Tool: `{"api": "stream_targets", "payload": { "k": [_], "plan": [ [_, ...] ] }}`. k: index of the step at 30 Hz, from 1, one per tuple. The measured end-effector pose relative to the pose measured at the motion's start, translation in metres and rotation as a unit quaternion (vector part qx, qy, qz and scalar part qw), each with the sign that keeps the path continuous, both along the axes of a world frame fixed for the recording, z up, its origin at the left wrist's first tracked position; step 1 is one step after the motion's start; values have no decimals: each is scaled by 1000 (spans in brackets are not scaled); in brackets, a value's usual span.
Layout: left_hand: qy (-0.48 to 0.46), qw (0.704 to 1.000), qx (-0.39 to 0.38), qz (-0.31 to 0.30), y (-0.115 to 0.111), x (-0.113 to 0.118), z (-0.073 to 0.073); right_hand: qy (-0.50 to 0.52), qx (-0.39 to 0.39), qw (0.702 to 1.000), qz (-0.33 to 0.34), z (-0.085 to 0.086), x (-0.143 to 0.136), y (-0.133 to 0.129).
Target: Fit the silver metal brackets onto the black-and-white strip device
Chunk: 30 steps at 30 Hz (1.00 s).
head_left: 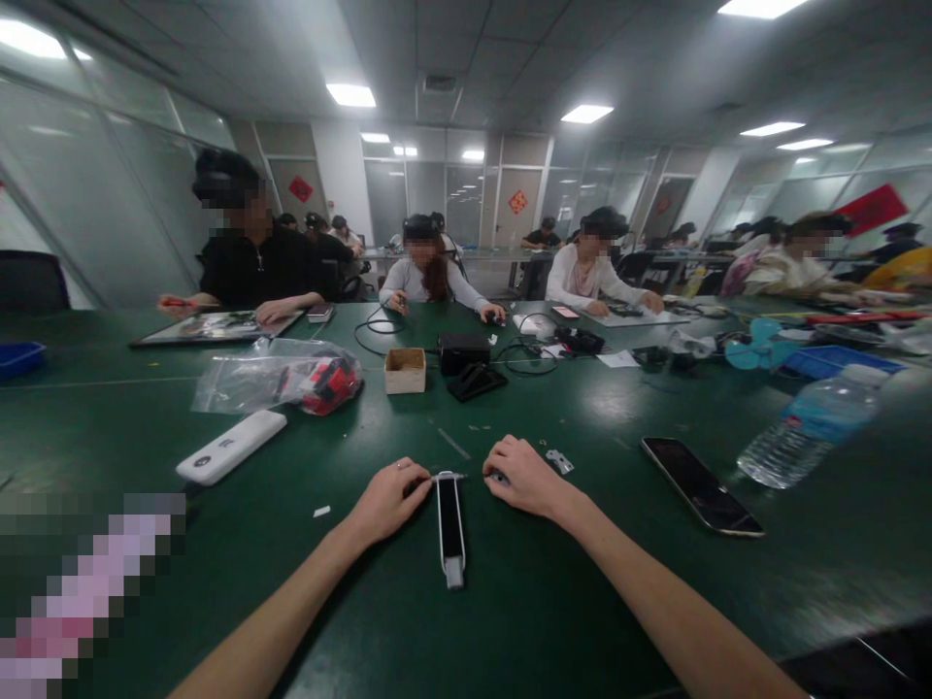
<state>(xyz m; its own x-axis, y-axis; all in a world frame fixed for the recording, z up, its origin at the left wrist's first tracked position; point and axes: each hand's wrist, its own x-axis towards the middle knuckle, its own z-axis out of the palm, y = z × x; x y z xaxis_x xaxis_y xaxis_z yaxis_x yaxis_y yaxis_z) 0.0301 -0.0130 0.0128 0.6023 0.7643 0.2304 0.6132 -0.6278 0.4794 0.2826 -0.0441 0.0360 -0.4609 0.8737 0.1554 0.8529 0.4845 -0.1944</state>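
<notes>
A narrow black device with a white frame (450, 524) lies on the green table between my hands, a pale block at its near end. My left hand (393, 497) is closed at its far left corner, fingertips on the end of a thin rod that crosses the top. To the right, my right hand (522, 476) is closed around a small greyish piece, mostly hidden by the fingers, apart from the device. Just beyond the right hand lies a small silvery metal plate (559, 461).
A white power bank (231, 448), a plastic bag with red items (320, 382) and a small open box (405, 372) stand beyond the left hand. A phone (701, 485) and a water bottle (808, 427) lie right. People sit across the table.
</notes>
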Motion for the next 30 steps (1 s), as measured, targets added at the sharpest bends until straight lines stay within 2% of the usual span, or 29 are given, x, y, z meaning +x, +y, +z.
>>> {"api": "stream_targets", "payload": {
  "k": [7,13,16,21,30],
  "plan": [
    [8,1000,-11,3,-2,1,6,59,-22,998,9,2,0,-2],
    [4,1000,-6,2,-1,1,4,65,33,997,-10,1,6,3],
    [1,1000,-6,0,0,0,2,54,55,997,-25,-1,12,6],
    [3,1000,-4,3,0,-1,1,21,48,997,-50,0,16,6],
    [8,1000,-4,2,-1,0,2,-44,37,998,-26,-2,14,8]
  ]
}}
